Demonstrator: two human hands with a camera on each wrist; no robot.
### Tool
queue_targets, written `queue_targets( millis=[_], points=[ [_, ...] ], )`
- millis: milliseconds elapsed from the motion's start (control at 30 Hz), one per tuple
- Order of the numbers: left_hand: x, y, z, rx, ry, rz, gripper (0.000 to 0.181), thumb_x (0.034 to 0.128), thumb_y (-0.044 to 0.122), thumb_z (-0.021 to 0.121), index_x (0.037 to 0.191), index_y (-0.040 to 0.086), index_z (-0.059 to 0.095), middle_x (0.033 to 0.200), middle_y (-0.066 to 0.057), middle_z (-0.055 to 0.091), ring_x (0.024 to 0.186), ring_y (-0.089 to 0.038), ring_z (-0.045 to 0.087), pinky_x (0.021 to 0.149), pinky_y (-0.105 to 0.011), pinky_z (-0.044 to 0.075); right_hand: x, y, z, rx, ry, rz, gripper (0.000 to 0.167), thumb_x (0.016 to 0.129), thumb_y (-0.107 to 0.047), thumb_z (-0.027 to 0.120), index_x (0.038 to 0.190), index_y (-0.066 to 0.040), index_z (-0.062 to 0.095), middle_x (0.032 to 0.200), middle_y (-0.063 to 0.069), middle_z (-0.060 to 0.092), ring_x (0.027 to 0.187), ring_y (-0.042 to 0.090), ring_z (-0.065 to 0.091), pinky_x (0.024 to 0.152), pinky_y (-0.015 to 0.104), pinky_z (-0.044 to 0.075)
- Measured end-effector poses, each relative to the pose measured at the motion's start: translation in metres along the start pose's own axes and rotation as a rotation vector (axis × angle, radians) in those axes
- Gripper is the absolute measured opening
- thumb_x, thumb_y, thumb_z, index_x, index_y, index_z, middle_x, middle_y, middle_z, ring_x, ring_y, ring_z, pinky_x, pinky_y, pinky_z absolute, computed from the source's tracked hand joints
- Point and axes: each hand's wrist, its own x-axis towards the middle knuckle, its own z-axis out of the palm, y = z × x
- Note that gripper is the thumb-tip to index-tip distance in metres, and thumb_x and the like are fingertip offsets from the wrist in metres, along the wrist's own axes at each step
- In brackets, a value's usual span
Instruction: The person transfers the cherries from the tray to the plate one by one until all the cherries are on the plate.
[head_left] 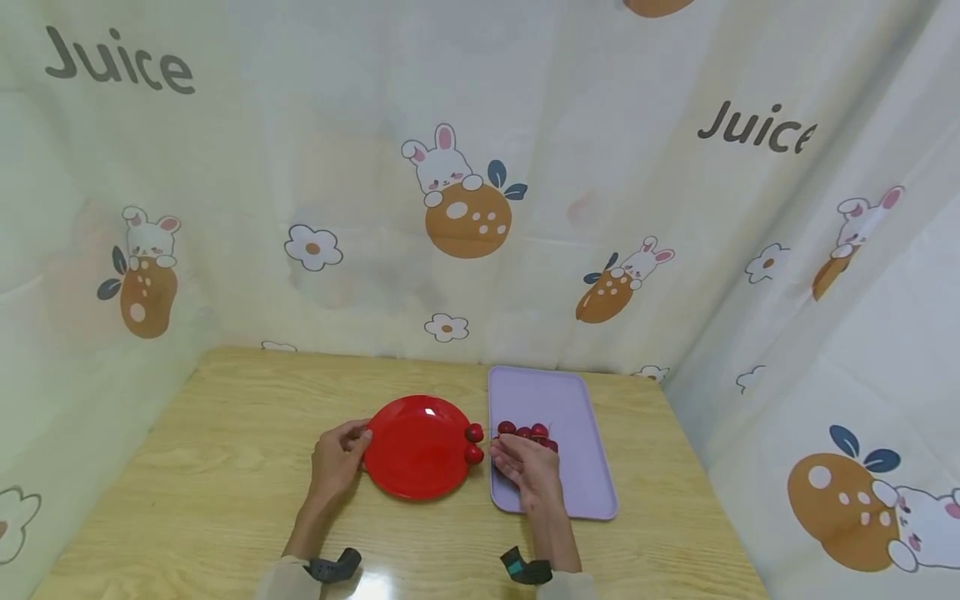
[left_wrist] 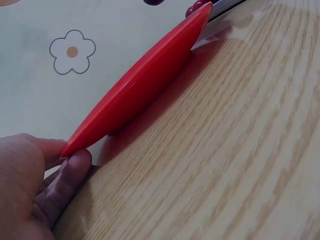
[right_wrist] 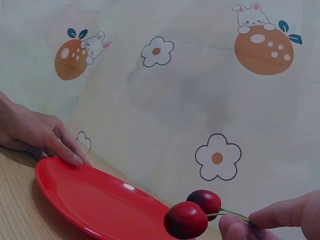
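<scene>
A round red plate (head_left: 417, 450) lies on the wooden table, its left rim pinched between the thumb and fingers of my left hand (head_left: 336, 467); the left wrist view shows the grip at the rim (left_wrist: 145, 82). My right hand (head_left: 534, 473) pinches thin green stems (right_wrist: 235, 215) between thumb and finger. From them two dark red cherries (right_wrist: 185, 220) stick out at the plate's right edge. In the head view these cherries (head_left: 474, 454) appear beside the rim. More cherries (head_left: 539, 431) lie on a lilac tray (head_left: 585, 467), partly hidden behind my right hand.
The lilac tray stands just right of the plate, partly under my right forearm. A printed curtain (head_left: 360, 167) hangs behind the table (head_left: 225, 467) and along both sides.
</scene>
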Motion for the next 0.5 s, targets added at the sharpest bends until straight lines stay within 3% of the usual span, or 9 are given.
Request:
queue_targets(
  millis=[300,500],
  points=[
    [-0.001,0.0,-0.001,-0.003,-0.01,-0.003,0.029,0.1067,0.01,0.069,0.134,0.005,0.076,0.116,-0.018,0.078,0.075,-0.01,0.066,0.059,-0.02,0.058,-0.002,0.007,0.008,-0.027,-0.069,-0.007,0.038,0.103,-0.003,0.071,0.132,0.02,0.064,0.091,0.01,0.084,0.081,0.016,0.083,0.08,0.03,0.067],
    [-0.002,0.0,-0.001,-0.015,-0.008,-0.001,0.029,0.1064,0.011,0.069,0.134,0.004,0.076,0.116,-0.018,0.078,0.073,-0.011,0.066,0.059,-0.02,0.058,-0.001,0.011,0.018,-0.044,-0.09,0.006,0.032,0.105,-0.003,0.069,0.129,0.018,0.067,0.091,0.01,0.084,0.078,0.015,0.082,0.078,0.029,0.067]
  ],
)
